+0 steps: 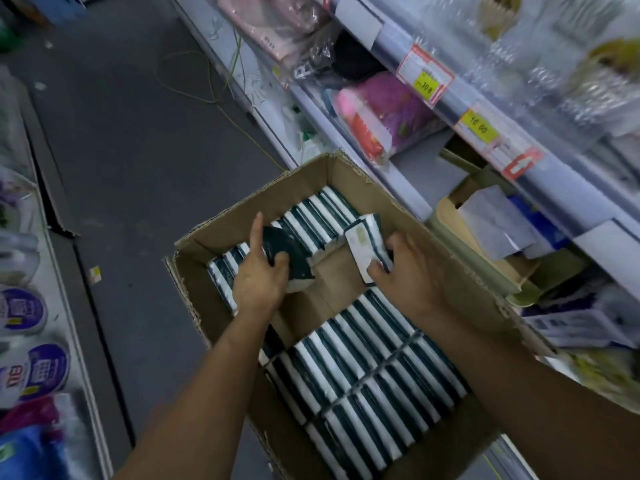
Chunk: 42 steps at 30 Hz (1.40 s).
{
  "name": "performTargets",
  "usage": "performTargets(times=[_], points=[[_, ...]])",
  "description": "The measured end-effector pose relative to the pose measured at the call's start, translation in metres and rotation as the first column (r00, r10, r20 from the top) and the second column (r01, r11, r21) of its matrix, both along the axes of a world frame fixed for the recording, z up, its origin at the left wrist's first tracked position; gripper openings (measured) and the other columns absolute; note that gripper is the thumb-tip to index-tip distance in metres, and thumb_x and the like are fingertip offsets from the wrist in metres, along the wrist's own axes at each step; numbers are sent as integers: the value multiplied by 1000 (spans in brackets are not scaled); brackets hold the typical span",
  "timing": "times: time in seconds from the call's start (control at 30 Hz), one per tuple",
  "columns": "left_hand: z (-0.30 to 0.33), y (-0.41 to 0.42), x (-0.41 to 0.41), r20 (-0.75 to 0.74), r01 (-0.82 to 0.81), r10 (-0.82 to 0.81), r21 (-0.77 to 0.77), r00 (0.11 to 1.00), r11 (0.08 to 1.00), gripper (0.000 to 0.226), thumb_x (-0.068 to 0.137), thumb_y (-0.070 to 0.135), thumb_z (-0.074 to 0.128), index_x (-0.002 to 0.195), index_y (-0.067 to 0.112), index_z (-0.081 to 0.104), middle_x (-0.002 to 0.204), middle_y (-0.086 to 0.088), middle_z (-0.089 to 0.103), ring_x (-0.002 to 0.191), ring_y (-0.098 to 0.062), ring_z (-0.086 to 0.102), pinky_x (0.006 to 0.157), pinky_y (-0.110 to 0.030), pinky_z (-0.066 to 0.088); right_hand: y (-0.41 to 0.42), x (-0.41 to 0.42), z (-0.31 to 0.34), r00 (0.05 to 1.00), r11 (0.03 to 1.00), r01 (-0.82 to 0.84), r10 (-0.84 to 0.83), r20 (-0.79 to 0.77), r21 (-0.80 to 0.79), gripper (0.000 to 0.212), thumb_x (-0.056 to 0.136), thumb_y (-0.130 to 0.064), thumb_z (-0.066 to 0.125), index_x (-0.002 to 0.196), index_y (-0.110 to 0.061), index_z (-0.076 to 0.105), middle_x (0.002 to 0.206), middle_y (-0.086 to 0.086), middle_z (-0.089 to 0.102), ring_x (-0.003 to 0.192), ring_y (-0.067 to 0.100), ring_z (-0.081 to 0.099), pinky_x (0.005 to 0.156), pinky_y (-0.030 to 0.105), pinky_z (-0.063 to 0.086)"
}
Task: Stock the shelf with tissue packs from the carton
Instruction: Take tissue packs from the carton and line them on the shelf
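An open brown carton [221, 233] stands on the floor beside the shelf, filled with rows of dark green and white tissue packs [367, 368]. A gap in the middle shows the carton's bare bottom. My left hand [258, 278] grips one dark green pack [287, 252] above that gap, its index finger pointing up. My right hand [405, 271] holds another pack [367, 247] tilted on end, white face up, near the carton's right wall. The shelf [595, 244] runs along the right side.
On the right shelves lie pink and bagged goods [384, 112], price tags [424, 76] on the rail, and a small cardboard box [485, 244] next to the carton. A second shelf with round packs [20, 311] lines the left. Grey aisle floor [131, 140] runs between them.
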<state>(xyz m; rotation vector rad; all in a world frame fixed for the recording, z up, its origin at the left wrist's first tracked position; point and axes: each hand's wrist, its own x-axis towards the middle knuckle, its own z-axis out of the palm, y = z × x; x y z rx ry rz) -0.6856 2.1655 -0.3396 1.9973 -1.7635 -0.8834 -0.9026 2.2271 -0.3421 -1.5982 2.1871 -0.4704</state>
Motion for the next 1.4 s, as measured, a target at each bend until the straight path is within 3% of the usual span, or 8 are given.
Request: performTargets(times=[0.13, 0.27, 0.47, 0.53, 0.73, 1.0, 1.27, 1.4], points=[[52, 44, -15, -156, 189, -181, 36, 971, 981, 37, 102, 17, 43, 130, 32, 63, 76, -3, 62, 69, -25, 59, 59, -36, 50, 49, 3, 57, 999, 998, 22, -19, 51, -56, 24, 94, -35, 55, 98, -15, 42, 68, 3, 52, 64, 34, 56, 56, 41, 42], [115, 102, -44, -489, 163, -66, 160, 870, 973, 24, 103, 32, 47, 99, 35, 71, 93, 24, 65, 107, -8, 62, 99, -35, 50, 105, 10, 115, 999, 992, -30, 24, -45, -119, 26, 94, -41, 56, 106, -20, 44, 81, -6, 49, 76, 20, 55, 53, 32, 21], [171, 181, -75, -672, 74, 162, 309, 723, 948, 63, 84, 58, 67, 131, 17, 58, 125, 10, 58, 116, -15, 59, 96, -44, 54, 192, 12, 151, 986, 939, -157, 167, 8, -306, 31, 83, -38, 70, 106, -19, 61, 129, -2, 59, 117, 16, 53, 83, 29, 46], [189, 201, -81, -704, 94, 158, 305, 692, 948, 46, 93, 50, 61, 120, 13, 64, 107, 0, 72, 93, -14, 69, 81, -37, 60, 220, 2, 171, 983, 906, -56, 123, 135, -419, 25, 90, -31, 63, 111, -18, 61, 128, -4, 56, 119, 13, 52, 94, 31, 46], [248, 265, -106, -754, 336, -103, 162, 649, 928, 30, 99, 48, 51, 104, 26, 70, 90, 7, 77, 78, -7, 73, 63, -22, 56, 285, -39, 243, 789, 799, 502, -266, 554, -330, 26, 95, -34, 58, 119, -26, 53, 109, -10, 54, 97, 4, 53, 87, 31, 49], [324, 337, -155, -681, 621, -461, -13, 569, 784, 49, 76, 51, 68, 98, 9, 77, 96, -7, 77, 95, -28, 73, 82, -38, 59, 383, -82, 334, 688, 849, 472, -184, 702, -239, 33, 81, -29, 78, 109, -13, 69, 99, -2, 71, 83, 8, 69, 71, 23, 58], [367, 406, -184, -663, 722, -629, -190, 406, 666, 45, 83, 67, 57, 101, 28, 71, 98, 11, 75, 95, -12, 69, 79, -29, 51, 487, -103, 377, 541, 510, 772, -215, 813, -379, 25, 88, -30, 71, 97, -9, 61, 88, 8, 68, 67, 14, 66, 49, 25, 50], [390, 418, -209, -631, 694, -714, -366, 305, 620, 52, 87, 54, 62, 93, 2, 62, 94, -13, 67, 87, -17, 65, 76, -33, 45, 512, -115, 389, 477, 493, 798, -164, 863, -348, 29, 87, -30, 70, 100, -8, 55, 97, 14, 70, 79, 22, 72, 62, 40, 60]])
